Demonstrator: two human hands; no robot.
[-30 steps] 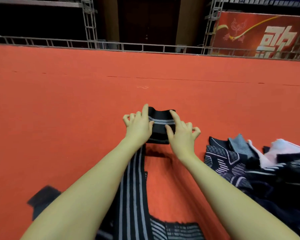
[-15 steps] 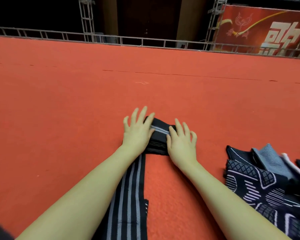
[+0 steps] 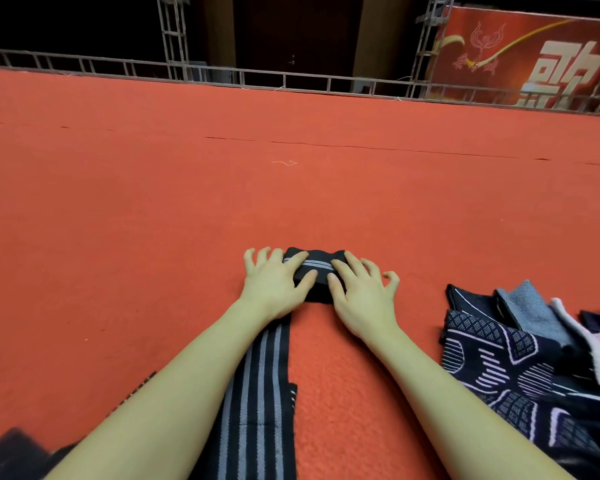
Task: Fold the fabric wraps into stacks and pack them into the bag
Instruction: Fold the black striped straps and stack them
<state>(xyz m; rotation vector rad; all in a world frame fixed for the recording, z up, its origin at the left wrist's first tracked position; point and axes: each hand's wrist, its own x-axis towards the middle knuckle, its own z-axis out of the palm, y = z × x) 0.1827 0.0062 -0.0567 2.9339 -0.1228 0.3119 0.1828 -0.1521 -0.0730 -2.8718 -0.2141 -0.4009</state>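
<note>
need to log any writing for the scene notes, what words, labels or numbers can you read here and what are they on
"歌": a large pale character on the red banner behind the metal railing, upper right; its lower part is cut off by the railing, so the reading is uncertain.
Banner emblem: a bird-like drawing with no text.
Striped wrap, patterned wraps: woven patterns only, no labels or numbers.

Even, soft light falls over the red carpet (image 3: pixel 153 202), shadows barely showing. Beyond the carpet's far edge it goes dim, nearly black. Wide-angle bending curves that edge, and the near corners blur slightly.
</note>
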